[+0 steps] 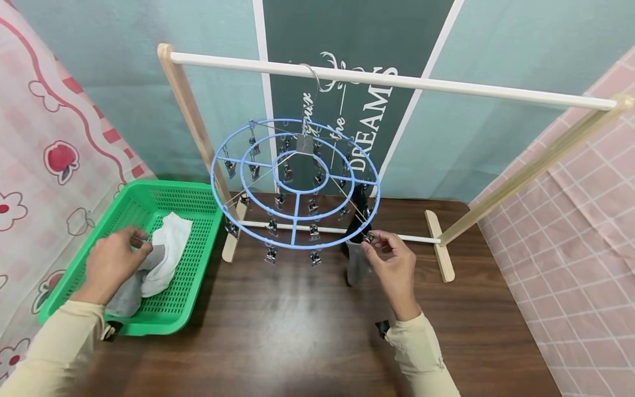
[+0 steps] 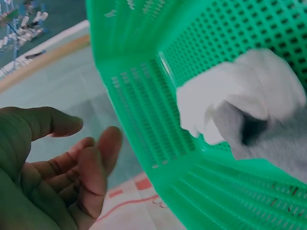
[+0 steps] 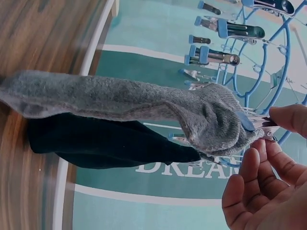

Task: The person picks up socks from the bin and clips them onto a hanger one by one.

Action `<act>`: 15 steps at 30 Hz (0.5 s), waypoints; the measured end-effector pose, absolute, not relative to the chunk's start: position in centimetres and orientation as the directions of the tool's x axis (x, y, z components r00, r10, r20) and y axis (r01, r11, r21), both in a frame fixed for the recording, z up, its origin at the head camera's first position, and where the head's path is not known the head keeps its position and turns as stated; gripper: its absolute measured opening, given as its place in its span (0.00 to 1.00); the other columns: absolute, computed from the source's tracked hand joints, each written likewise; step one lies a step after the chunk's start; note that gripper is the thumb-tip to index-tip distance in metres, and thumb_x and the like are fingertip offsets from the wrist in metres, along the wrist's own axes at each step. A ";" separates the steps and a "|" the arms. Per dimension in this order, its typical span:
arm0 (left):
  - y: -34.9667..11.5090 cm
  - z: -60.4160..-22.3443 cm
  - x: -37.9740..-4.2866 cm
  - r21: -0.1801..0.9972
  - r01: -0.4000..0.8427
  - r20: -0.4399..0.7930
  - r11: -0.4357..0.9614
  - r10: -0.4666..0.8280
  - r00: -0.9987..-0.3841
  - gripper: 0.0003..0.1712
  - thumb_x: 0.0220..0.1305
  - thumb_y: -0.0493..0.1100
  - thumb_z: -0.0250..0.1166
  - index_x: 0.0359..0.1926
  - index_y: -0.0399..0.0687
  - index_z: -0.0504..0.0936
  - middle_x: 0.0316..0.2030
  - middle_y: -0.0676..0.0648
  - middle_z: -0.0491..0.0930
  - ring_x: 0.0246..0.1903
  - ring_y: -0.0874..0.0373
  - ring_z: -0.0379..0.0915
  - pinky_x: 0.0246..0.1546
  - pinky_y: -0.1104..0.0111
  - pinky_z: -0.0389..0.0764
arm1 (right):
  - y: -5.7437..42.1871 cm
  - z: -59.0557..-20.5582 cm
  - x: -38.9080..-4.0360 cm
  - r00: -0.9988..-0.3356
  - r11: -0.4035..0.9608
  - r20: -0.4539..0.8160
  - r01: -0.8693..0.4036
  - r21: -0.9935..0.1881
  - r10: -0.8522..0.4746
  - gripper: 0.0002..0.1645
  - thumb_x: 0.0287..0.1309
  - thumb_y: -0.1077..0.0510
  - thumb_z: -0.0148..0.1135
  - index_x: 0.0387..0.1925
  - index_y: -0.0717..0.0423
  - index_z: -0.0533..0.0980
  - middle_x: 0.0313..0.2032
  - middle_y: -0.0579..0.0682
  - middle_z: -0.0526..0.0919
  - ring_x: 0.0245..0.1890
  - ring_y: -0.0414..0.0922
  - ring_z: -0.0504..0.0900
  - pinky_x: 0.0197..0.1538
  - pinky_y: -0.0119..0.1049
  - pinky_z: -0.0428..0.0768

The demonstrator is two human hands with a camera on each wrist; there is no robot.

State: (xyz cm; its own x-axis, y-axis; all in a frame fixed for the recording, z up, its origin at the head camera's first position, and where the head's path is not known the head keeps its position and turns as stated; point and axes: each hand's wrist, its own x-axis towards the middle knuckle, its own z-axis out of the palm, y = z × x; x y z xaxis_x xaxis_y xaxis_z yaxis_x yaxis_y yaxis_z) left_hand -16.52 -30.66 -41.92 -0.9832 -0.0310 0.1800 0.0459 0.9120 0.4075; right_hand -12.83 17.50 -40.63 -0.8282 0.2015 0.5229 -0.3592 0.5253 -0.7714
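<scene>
My right hand point(image 1: 394, 264) pinches a metal clip point(image 3: 261, 123) between thumb and fingers at the right edge of the round blue hanger point(image 1: 296, 245). From that clip hangs a grey sock point(image 3: 120, 98). Beside it a black sock point(image 3: 110, 141) hangs from another clip. My left hand point(image 1: 113, 262) hovers over the green basket point(image 1: 195, 275) with loosely bent fingers and nothing between them. In the basket lie a white sock point(image 1: 171, 251) and a grey sock point(image 1: 128, 295), partly under my left hand in the head view.
The hanger hooks over the white rail point(image 1: 446, 85) of a wooden stand point(image 1: 531, 171). Several bare clips point(image 1: 270, 253) dangle from its rings. Stand feet point(image 1: 439, 248) rest on the brown table point(image 1: 288, 331). Patterned cloths line the left and right sides.
</scene>
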 end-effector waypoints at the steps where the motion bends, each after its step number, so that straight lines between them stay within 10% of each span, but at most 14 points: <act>1: -31.0 -42.0 -16.7 0.402 0.036 0.154 0.915 -0.028 -0.988 0.12 0.56 0.38 0.65 0.39 0.32 0.80 0.32 0.31 0.81 0.25 0.39 0.76 0.18 0.56 0.71 | 17.8 -41.1 -13.1 -0.827 0.526 0.524 -0.359 -0.771 0.204 0.12 0.48 0.71 0.71 0.38 0.69 0.81 0.30 0.60 0.81 0.31 0.53 0.78 0.38 0.38 0.75; 15: -34.5 -42.9 -18.5 0.352 -0.059 -0.139 0.934 -0.011 -0.990 0.22 0.57 0.43 0.65 0.42 0.25 0.76 0.34 0.26 0.77 0.29 0.34 0.74 0.23 0.52 0.73 | 18.7 -41.9 -14.1 -0.798 0.519 0.542 -0.356 -0.777 0.264 0.12 0.48 0.72 0.71 0.37 0.71 0.80 0.29 0.62 0.82 0.30 0.53 0.78 0.37 0.36 0.74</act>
